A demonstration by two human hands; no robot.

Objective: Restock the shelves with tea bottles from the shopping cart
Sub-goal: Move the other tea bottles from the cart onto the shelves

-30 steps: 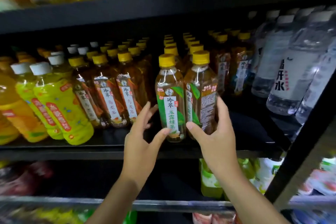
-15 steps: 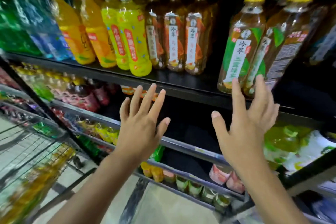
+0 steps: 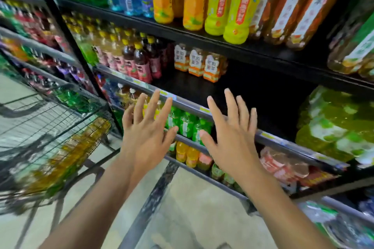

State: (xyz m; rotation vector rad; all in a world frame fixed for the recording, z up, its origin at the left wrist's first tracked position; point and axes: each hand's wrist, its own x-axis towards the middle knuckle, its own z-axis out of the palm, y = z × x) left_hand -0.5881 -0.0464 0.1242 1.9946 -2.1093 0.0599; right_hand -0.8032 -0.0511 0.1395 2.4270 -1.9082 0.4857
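Observation:
My left hand point(image 3: 148, 127) and my right hand point(image 3: 232, 133) hang in the air in front of the lower shelves, fingers spread, holding nothing. To the left stands a black wire shopping cart point(image 3: 50, 111) with several amber tea bottles point(image 3: 66, 155) lying in it, blurred. The two green-label tea bottles point(image 3: 356, 46) stand at the front of the dark shelf point(image 3: 242, 50) at the top right, partly cut off by the frame edge. Amber tea bottles with orange labels point(image 3: 297, 6) stand beside them.
Yellow and lime drink bottles point(image 3: 222, 0) fill the same shelf to the left. Lower shelves hold dark tea bottles point(image 3: 139, 60), orange-labelled bottles point(image 3: 200, 62), green bottles point(image 3: 186, 125) and a wrapped green multipack point(image 3: 336, 125). A black upright post point(image 3: 66, 32) divides the shelving. Pale tiled floor lies below.
Both hands let go of the green-label bottles on the shelf and drew back, open. My view swung down and left, bringing the cart and lower shelves into sight.

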